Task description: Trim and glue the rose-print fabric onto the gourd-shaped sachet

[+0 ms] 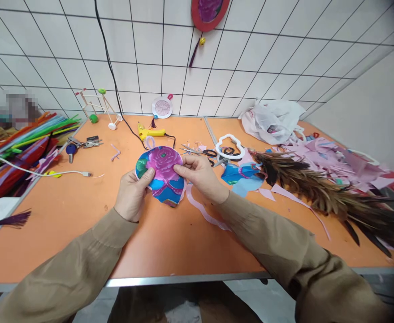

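A floral fabric piece (165, 168), blue with a large magenta flower, is held up over the orange table (156, 251). My left hand (131, 194) pinches its left edge, thumb on the front. On the right side, my right hand (201, 176) grips the edge between thumb and fingers. A pale loop (150, 142) sticks up from behind the piece's upper left. Its lower end hangs loose, with a pink edge showing at the right. Below my right hand a curved pink strip (205, 211) lies on the table.
Behind the hands are a yellow glue gun (153, 133), scissors (208, 153) and a white cloud-shaped frame (230, 147). Brown feathers (314, 184) and pink scraps (338, 161) cover the right side. Keys (91, 143), a white cable (49, 173) and colourful pipe cleaners (32, 146) lie left.
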The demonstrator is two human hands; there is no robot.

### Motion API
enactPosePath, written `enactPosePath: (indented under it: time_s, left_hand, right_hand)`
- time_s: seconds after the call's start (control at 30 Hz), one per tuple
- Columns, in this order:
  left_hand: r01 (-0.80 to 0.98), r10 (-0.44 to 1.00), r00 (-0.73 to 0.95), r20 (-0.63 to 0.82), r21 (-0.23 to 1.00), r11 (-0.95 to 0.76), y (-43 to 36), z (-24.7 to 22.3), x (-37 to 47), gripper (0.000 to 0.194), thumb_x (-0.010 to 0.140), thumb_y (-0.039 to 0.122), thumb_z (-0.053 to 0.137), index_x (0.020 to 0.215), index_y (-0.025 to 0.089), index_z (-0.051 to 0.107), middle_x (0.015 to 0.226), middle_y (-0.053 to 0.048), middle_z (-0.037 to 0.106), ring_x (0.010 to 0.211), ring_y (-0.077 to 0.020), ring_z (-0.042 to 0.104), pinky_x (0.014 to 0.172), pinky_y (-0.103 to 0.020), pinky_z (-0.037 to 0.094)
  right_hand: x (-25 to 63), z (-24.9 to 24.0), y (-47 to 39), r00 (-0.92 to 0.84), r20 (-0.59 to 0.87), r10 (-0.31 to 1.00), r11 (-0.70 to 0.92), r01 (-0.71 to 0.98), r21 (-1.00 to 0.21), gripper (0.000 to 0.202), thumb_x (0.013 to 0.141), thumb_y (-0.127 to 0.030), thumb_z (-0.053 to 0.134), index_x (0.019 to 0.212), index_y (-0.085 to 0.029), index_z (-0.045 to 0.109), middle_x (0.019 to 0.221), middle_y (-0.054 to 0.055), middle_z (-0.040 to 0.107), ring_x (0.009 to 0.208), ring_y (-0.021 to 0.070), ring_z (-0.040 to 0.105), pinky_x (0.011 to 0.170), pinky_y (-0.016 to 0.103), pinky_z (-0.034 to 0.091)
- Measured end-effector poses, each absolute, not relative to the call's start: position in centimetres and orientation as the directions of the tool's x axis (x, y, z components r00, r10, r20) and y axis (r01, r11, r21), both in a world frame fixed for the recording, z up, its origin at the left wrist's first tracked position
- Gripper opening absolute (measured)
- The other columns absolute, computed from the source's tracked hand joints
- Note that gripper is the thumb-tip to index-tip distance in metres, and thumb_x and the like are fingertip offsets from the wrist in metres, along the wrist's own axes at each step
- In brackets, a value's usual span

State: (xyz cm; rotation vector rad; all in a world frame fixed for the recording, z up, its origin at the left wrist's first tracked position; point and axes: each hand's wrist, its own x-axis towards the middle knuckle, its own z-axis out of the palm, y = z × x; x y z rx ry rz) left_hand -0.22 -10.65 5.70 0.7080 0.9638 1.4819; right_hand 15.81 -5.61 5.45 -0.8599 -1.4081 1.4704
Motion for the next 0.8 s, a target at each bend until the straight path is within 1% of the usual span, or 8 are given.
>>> enactPosePath:
  time_s: [0.17,0.3,0.4,0.5,0.57,0.63,0.7,0.8]
  left_hand:
    - [-0.476,0.986,-0.137,-0.096,0.879,0.020,-10.73,5.73,-0.23,0.036,0.049,0.039,0.093,0.059,0.013,0.070,0.053,-0.001,0.068,0.044,-0.0096,0.055,0.044,-0.020,0.046]
    - [-0.436,0.990,-0.079,-0.119,0.897,0.073,-10.96,5.77,-0.20,0.036,0.053,0.037,0.092,0.071,0.012,0.075,0.066,-0.006,0.075,0.054,-0.0151,0.064,0.051,-0.024,0.053]
    - [-0.427,0.986,-0.070,-0.153,0.898,0.109,-11.04,5.66,-0.11,0.038,0.051,0.034,0.093,0.077,0.012,0.077,0.071,-0.007,0.076,0.059,-0.0183,0.068,0.057,-0.028,0.058]
    - [-0.438,0.982,-0.100,-0.162,0.893,0.103,-10.95,5.50,-0.05,0.039,0.049,0.032,0.094,0.078,0.012,0.077,0.072,-0.007,0.077,0.060,-0.0181,0.069,0.062,-0.030,0.060]
    - [-0.449,0.979,-0.118,-0.165,0.888,0.096,-10.84,5.41,-0.05,0.040,0.048,0.032,0.095,0.078,0.012,0.077,0.074,-0.007,0.078,0.061,-0.0178,0.070,0.064,-0.030,0.060]
    - [-0.456,0.976,-0.135,-0.172,0.885,0.093,-10.74,5.34,-0.09,0.041,0.046,0.032,0.095,0.077,0.012,0.076,0.073,-0.006,0.077,0.061,-0.0174,0.070,0.063,-0.029,0.060]
    - [-0.457,0.974,-0.143,-0.174,0.885,0.091,-10.68,5.29,-0.13,0.041,0.046,0.031,0.096,0.076,0.012,0.076,0.072,-0.006,0.077,0.060,-0.0169,0.069,0.061,-0.028,0.059]
    - [-0.457,0.975,-0.144,-0.168,0.885,0.085,-10.67,5.27,-0.15,0.039,0.047,0.031,0.095,0.075,0.013,0.076,0.073,-0.006,0.078,0.061,-0.0169,0.069,0.063,-0.028,0.059]
  right_hand:
    - [15.68,4.79,-5.44,-0.319,0.120,0.940,0.073,-0.154,-0.985,0.032,0.064,-0.042,0.079,0.068,-0.016,0.062,0.062,-0.001,0.061,0.054,0.0101,0.053,0.054,0.024,0.044]
    - [15.77,5.27,-5.71,-0.307,0.116,0.945,0.079,-0.129,-0.989,0.029,0.066,-0.038,0.078,0.068,-0.016,0.060,0.063,-0.001,0.062,0.057,0.0107,0.055,0.057,0.025,0.046]
    - [15.83,5.50,-5.77,-0.304,0.120,0.945,0.082,-0.135,-0.988,0.029,0.067,-0.039,0.078,0.067,-0.016,0.059,0.062,-0.002,0.060,0.056,0.0104,0.054,0.056,0.025,0.044]
    - [16.01,5.50,-5.62,-0.335,0.114,0.935,0.073,-0.132,-0.989,0.034,0.067,-0.044,0.078,0.066,-0.017,0.059,0.059,-0.003,0.057,0.054,0.0101,0.052,0.054,0.024,0.043]
    - [16.20,5.45,-5.48,-0.348,0.110,0.931,0.065,-0.137,-0.988,0.040,0.070,-0.051,0.075,0.062,-0.017,0.056,0.056,-0.003,0.054,0.051,0.0093,0.049,0.052,0.024,0.040]
    - [16.35,5.38,-5.39,-0.348,0.099,0.932,0.044,-0.163,-0.986,0.047,0.074,-0.059,0.070,0.058,-0.018,0.053,0.052,-0.002,0.052,0.048,0.0087,0.046,0.049,0.023,0.037]
    - [16.41,5.33,-5.41,-0.349,0.084,0.933,0.017,-0.190,-0.982,0.050,0.075,-0.062,0.067,0.056,-0.018,0.052,0.052,-0.002,0.052,0.047,0.0090,0.046,0.047,0.023,0.036]
    - [16.27,5.34,-5.58,-0.348,0.079,0.934,0.021,-0.169,-0.985,0.041,0.068,-0.053,0.075,0.060,-0.017,0.056,0.053,-0.003,0.053,0.048,0.0088,0.047,0.048,0.023,0.037]
